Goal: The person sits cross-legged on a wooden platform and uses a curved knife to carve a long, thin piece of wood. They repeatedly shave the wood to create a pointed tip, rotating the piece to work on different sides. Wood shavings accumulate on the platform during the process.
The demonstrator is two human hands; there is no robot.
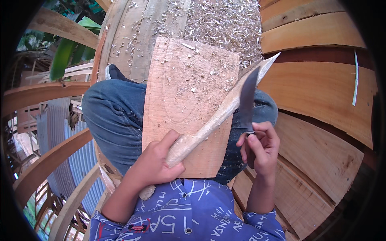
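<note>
My left hand is wrapped round the thick lower end of a pale, roughly carved wooden stick. The stick slants up to the right across a board and narrows to a pointed tip. In my right hand is a knife, its handle mostly hidden by the fingers. The dark blade points upward and overlaps the upper part of the stick; whether it touches the wood I cannot tell. Beneath lies the flat wooden board across my lap, with shavings scattered over it. A pale wood knob shows below my left wrist.
Curled wood shavings cover much of the plank floor ahead. Wide wooden planks form a wall at the right, with a thin pale strip on it. A wooden railing stands at the left, with corrugated metal sheets beyond.
</note>
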